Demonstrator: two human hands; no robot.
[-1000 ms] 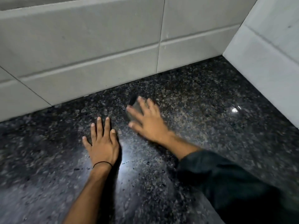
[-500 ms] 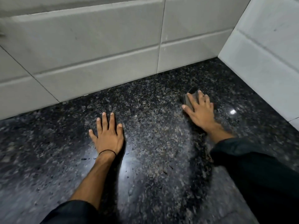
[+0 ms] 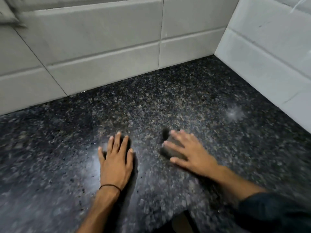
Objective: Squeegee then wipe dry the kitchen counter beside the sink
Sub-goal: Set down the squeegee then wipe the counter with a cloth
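The dark speckled granite counter (image 3: 168, 101) fills the view. My left hand (image 3: 117, 158) lies flat on it, palm down, fingers spread, a thin black band at the wrist. My right hand (image 3: 190, 151) is to its right, fingers pressed on top of a small grey pad or folded cloth (image 3: 170, 149) that rests on the counter; the hand and pad are blurred. Only the pad's left part shows from under the fingers.
Pale tiled walls (image 3: 104, 47) rise behind the counter and along the right side (image 3: 269, 52), meeting in a corner at the upper right. The counter's front edge (image 3: 178, 214) shows at the bottom. A light glare (image 3: 233, 113) sits near the right wall.
My right hand has slid the pad from near the right wall back leftward and closer to me, ending beside my left hand. The left hand has stayed flat in place.
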